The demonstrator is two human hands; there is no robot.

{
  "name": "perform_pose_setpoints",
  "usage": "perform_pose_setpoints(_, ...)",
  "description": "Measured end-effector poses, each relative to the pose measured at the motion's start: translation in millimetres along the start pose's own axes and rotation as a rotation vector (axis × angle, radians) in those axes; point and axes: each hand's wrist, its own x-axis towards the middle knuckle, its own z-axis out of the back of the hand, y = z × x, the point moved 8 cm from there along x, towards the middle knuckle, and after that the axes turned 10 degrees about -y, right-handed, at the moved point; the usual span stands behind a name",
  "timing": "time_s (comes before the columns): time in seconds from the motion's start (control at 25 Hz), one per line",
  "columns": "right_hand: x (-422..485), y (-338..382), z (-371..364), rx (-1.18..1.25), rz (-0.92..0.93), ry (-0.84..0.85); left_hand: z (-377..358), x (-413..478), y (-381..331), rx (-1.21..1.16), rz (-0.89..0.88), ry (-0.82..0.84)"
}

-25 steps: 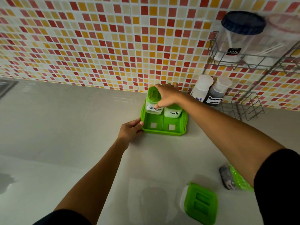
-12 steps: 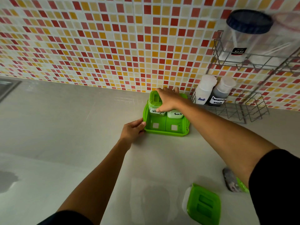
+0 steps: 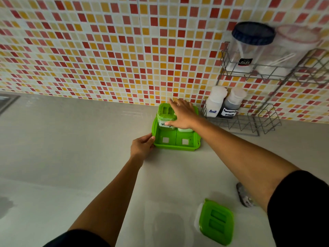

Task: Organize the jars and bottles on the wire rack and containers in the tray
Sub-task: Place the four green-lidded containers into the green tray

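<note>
A green tray (image 3: pixel 176 146) stands by the tiled wall. Its back row holds a green-lidded container labelled vinegar (image 3: pixel 165 112) and a white one labelled salt (image 3: pixel 185 130); its two front compartments hold nothing. My right hand (image 3: pixel 183 114) lies over both containers with fingers spread and the thumb on the vinegar label. My left hand (image 3: pixel 141 146) grips the tray's front left corner. The wire rack (image 3: pixel 249 126) to the right holds a white salt bottle (image 3: pixel 215 102) and a dark seasoning sauce bottle (image 3: pixel 231 104).
The rack's upper shelf carries a jar with a dark blue lid (image 3: pixel 249 47) and a clear jar (image 3: pixel 293 49). A green-lidded container (image 3: pixel 215 221) lies on the counter in front. Another container (image 3: pixel 244 196) is partly hidden behind my right arm.
My right hand has set the vinegar container down into the tray's back left compartment and opened its fingers over it. My left hand stays on the tray corner.
</note>
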Motion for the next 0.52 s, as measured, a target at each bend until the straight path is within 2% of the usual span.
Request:
perform_pose_setpoints(0.2,-72,-4,27,0.208,-0.014,0.016,4,-6,-8,0.189,-0.091,-0.14)
perform_pose_setpoints(0.28,-119,0,25,0.288,-0.002,0.068,2,-10,-13,0.273,-0.114,-0.14)
perform_pose_setpoints(0.44,-222,16,-5,0.304,0.04,0.344,0,-25,-14,0.345,-0.096,-0.085)
perform_pose_setpoints(0.52,-259,16,-20,0.231,0.027,0.477,0,-36,-16,0.416,-0.162,-0.087)
